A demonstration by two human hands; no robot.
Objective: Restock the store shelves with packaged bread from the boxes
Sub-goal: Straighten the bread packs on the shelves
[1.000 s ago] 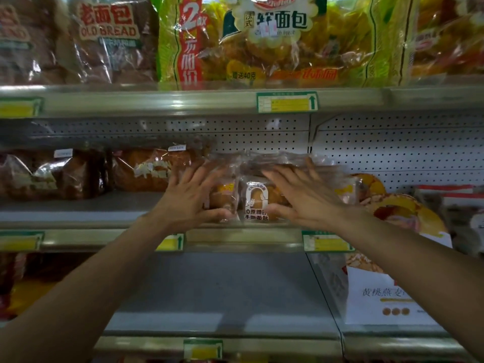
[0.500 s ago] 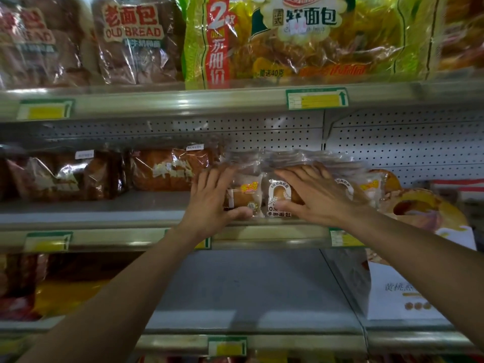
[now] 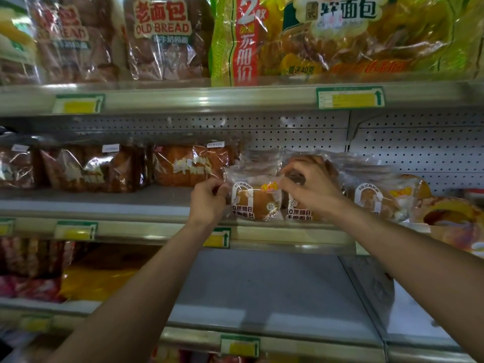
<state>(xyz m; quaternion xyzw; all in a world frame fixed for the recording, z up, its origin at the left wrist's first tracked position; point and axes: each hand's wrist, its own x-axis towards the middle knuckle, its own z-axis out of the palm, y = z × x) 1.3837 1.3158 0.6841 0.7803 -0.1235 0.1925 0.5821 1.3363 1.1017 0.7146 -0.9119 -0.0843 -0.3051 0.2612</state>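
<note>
Two bare forearms reach up from the bottom of the view toward the middle shelf [image 3: 131, 205] of a store bread display. Below the hands lies a lower shelf [image 3: 262, 297] of grey metal, with a yellow and green price tag [image 3: 239, 345] on its front rail.

The left hand [image 3: 208, 201] curls its fingers and pinches the left edge of a clear bread packet [image 3: 252, 200] standing at the front of the middle shelf. The right hand [image 3: 310, 189] pinches the same packet's top right corner, by an orange sticker. The packet shows a white arch outline around a brown bun, with black Chinese print reading "0蔗糖" and "手撕面包".

Just right of the grip, partly behind the right hand, stands a second packet [image 3: 300, 213] with the same print, and further right a third packet [image 3: 377, 197] of that kind. Left of the grip sit brown loaves [image 3: 191, 166] in clear wrap with small white labels too blurred to read.

Behind the packets rises a white perforated back panel [image 3: 419, 153]. Above the grip, the upper shelf [image 3: 209, 98] carries more yellow tags, bags marked "老面包 OLD BREAD" [image 3: 162, 35], and a yellow-green bag [image 3: 340, 35] with a red strip reading "2" and white print ending "面包".
</note>
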